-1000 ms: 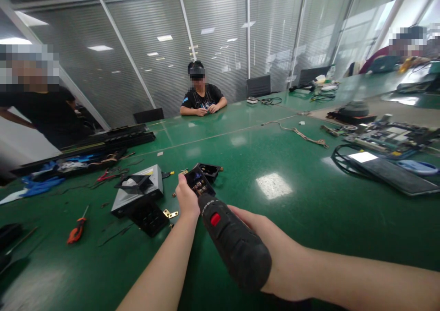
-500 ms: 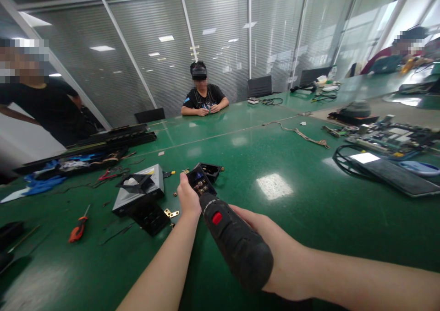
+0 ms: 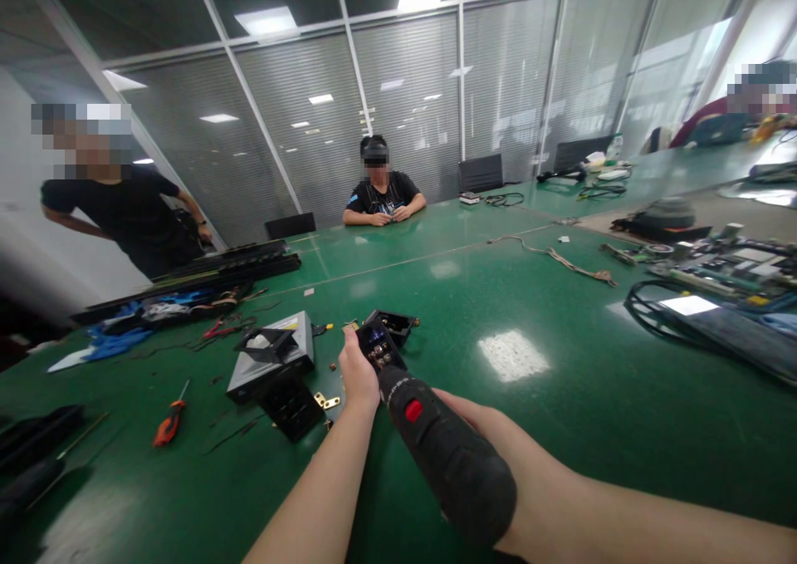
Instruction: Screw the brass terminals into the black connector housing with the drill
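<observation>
My right hand (image 3: 498, 439) is wrapped round a black cordless drill (image 3: 442, 456) with a red switch on top. The drill's front end points away from me at a black plastic box (image 3: 378, 346) with small metal parts inside; whether the bit touches them is hidden. That box is gripped at its left side by my left hand (image 3: 359, 373). Just behind it lies another open black box (image 3: 393, 325). Brass-coloured metal strips (image 3: 327, 401) and a black compartmented piece (image 3: 290, 404) lie to the left of my left hand.
A grey metal case (image 3: 274, 356) with a black frame on it sits left, near an orange-handled screwdriver (image 3: 169, 424). Circuit boards (image 3: 740, 257) and a dark flat device (image 3: 722, 323) lie right. One person (image 3: 384, 190) sits opposite; another (image 3: 124, 207) stands at left.
The whole view has shifted, so everything appears slightly farther right and lower. Both hands keep their hold on the drill and the black box.
</observation>
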Motion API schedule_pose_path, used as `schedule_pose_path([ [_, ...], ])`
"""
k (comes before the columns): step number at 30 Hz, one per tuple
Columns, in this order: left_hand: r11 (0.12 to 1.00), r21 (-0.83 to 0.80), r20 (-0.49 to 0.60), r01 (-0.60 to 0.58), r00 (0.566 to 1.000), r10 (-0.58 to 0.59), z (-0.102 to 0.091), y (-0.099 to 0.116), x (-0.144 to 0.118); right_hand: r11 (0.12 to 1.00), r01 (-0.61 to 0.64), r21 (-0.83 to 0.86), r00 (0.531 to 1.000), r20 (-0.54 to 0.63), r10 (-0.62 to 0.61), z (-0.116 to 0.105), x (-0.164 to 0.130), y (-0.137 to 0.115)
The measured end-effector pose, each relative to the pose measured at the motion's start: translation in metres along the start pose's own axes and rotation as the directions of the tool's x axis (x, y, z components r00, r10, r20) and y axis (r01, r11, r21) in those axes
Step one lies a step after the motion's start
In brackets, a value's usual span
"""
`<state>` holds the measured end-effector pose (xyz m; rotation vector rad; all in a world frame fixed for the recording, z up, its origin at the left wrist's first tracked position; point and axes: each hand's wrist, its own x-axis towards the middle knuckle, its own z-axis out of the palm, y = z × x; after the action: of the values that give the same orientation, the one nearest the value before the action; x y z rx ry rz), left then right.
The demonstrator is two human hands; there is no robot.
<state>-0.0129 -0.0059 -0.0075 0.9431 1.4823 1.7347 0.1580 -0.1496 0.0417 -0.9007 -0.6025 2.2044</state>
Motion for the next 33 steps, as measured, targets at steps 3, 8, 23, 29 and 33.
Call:
schedule_pose_path([
  [3, 1.0, 0.011, 0.004, 0.023, 1.0, -0.023, 0.0, -0.002, 0.002, 0.993, 0.092, -0.072, 0.995, 0.031, -0.09, -0.006, 0.0, 0.005],
  [8, 0.998, -0.015, -0.017, 0.057, 0.998, -0.057, 0.0, -0.01, 0.006, 0.975, 0.175, -0.14, 0.984, 0.054, -0.169, -0.007, 0.0, 0.006],
  [23, 0.998, -0.058, 0.025, 0.023, 0.999, -0.022, -0.002, -0.013, 0.008, 0.816, 0.322, -0.481, 0.944, 0.099, -0.314, -0.011, -0.015, 0.004],
  [29, 0.994, -0.107, -0.003, 0.01, 1.0, -0.01, -0.001, -0.009, 0.006, 0.629, 0.423, -0.652, 0.894, 0.184, -0.409, 0.0, -0.023, -0.006],
  [33, 0.992, -0.122, -0.012, 0.018, 1.0, -0.02, -0.001, -0.007, 0.004, 0.546, 0.414, -0.728, 0.881, 0.171, -0.441, -0.012, -0.02, 0.0],
])
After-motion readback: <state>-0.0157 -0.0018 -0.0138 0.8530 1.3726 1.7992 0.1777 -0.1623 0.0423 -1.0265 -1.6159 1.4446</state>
